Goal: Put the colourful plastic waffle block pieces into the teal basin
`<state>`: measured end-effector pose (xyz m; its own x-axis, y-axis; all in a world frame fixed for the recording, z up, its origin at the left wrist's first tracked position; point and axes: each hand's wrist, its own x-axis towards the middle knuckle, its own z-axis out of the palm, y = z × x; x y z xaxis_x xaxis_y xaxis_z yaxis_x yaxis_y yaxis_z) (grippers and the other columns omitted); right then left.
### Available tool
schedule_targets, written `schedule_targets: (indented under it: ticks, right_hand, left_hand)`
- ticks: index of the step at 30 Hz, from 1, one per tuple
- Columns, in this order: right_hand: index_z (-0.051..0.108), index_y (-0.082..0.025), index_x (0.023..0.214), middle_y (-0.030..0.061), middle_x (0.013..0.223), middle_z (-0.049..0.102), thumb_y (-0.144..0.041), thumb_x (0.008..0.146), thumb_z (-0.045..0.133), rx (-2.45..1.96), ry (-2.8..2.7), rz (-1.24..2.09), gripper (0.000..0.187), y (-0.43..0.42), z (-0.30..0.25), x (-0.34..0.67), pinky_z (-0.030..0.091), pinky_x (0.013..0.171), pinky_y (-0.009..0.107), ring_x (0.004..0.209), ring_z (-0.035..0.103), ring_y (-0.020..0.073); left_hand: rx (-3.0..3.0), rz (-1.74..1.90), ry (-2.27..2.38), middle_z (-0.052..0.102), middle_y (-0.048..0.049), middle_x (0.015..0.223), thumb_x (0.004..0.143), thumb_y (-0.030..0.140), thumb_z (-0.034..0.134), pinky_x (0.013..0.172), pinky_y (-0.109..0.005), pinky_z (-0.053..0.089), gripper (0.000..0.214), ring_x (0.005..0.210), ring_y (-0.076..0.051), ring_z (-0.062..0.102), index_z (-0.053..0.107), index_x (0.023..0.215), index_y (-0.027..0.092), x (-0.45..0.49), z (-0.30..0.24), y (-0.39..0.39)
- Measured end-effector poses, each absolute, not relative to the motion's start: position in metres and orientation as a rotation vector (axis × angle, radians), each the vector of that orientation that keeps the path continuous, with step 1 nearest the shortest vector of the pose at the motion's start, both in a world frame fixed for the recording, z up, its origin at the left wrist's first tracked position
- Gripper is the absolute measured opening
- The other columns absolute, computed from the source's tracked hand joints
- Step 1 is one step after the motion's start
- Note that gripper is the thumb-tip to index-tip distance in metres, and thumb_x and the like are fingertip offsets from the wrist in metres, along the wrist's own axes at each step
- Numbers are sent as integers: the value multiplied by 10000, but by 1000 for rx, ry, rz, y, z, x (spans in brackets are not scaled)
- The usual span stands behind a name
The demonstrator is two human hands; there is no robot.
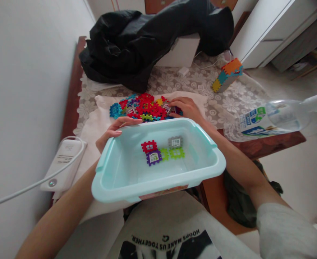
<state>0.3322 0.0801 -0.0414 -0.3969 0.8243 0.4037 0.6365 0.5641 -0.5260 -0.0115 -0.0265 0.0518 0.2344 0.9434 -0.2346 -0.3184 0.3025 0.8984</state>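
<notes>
A light turquoise plastic basin (pixel 112 172) is tilted toward me in front of my body. In it lie several interlocking plastic building blocks: a red one (pixel 149 146), a purple one with a white window (pixel 154 157), green ones (pixel 177 153) and a grey one (pixel 175 142). My left hand (pixel 112 133) grips the basin's far left corner, fingers along the rim. Beyond the basin is a heap of colourful building blocks (pixel 147 106). At the heap's right end, my right hand (pixel 187 107) curves its fingers and thumb around some blocks; its fingertips are partly hidden among them.
A white cloth (pixel 91 126) lies under the heap on a lace-covered table (pixel 164 79). Black fabric (pixel 120 43) drapes over a white box (pixel 178 52) behind. Farther right are an assembled block shape (pixel 227 75) and a clear pump bottle (pixel 277 118). A white device with a cable (pixel 63 163) sits left.
</notes>
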Motion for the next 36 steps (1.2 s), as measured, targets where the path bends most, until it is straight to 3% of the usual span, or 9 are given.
schedule_targets:
  ticks: [6, 10, 16, 21, 24, 26, 28, 34, 36]
  right_hand:
    - [868, -284, 1269, 117, 1363, 873, -462, 1002, 835, -1200, -1975, 369, 322, 71, -32, 327, 531, 1270, 629, 1321, 752, 399]
    - [823, -280, 1232, 78, 1247, 869, -616, 1005, 831, -1127, -1756, 541, 406, 67, -23, 325, 615, 1173, 529, 1184, 784, 325]
    - [764, -292, 1124, 35, 1090, 806, -874, 919, 837, -901, -1483, 966, 621, 69, -19, 322, 696, 995, 438, 1011, 805, 265]
    - [764, -320, 1084, 16, 1095, 812, -827, 744, 987, -633, -1283, 1261, 650, 60, -3, 324, 723, 991, 456, 1011, 811, 263]
    - [802, -303, 981, 56, 1045, 832, -972, 740, 891, -566, -1402, 1343, 717, 54, 5, 325, 721, 1025, 534, 1044, 817, 312]
    - [811, -298, 940, 89, 1056, 840, -1127, 824, 650, -644, -1459, 1316, 853, 54, 5, 325, 710, 1062, 582, 1086, 825, 342]
    - [842, -297, 984, 93, 1090, 851, -1119, 942, 477, -782, -1477, 1195, 901, 59, 0, 325, 695, 1095, 572, 1117, 829, 335]
    - [857, -249, 1470, 158, 1555, 802, -802, 1018, 791, -1191, -2039, 496, 717, 75, -28, 330, 490, 1343, 621, 1493, 694, 422]
    - [831, -248, 1529, 165, 1618, 772, -684, 1045, 817, -1245, -2197, 406, 651, 77, -36, 331, 459, 1359, 630, 1524, 674, 431]
  left_hand:
    - [804, 1017, 928, 874, -89, 1368, 780, 334, 851, 1201, -420, 612, 359, 1384, -370, 752, 899, 1110, 204, -13, 49, -26]
    - [817, 1006, 914, 896, -84, 1336, 755, 336, 855, 1039, -391, 663, 397, 1326, -370, 782, 903, 1128, 210, -15, 46, -23]
    - [857, 1034, 860, 904, -106, 1288, 740, 313, 821, 973, -380, 661, 375, 1225, -353, 804, 907, 1088, 200, -16, 38, -18]
    - [835, 1038, 904, 882, -124, 1320, 804, 290, 797, 1048, -378, 637, 348, 1276, -354, 784, 909, 1117, 187, -12, 49, -24]
    - [837, 1030, 896, 887, -123, 1298, 797, 286, 810, 1076, -382, 629, 342, 1268, -354, 785, 911, 1109, 189, -12, 53, -25]
    - [842, 1036, 898, 883, -112, 1323, 812, 287, 806, 1079, -376, 631, 337, 1306, -354, 777, 906, 1118, 187, -12, 50, -24]
    - [843, 1055, 885, 887, -115, 1316, 795, 295, 801, 1069, -370, 636, 363, 1295, -351, 783, 901, 1121, 168, -12, 43, -22]
    - [826, 1156, 850, 909, -114, 1228, 738, 284, 761, 1021, -364, 645, 382, 1188, -336, 824, 883, 1075, 153, -11, 27, -18]
    - [818, 1124, 829, 915, -117, 1239, 741, 269, 767, 1015, -369, 645, 398, 1183, -339, 833, 882, 1106, 159, -13, 28, -18]
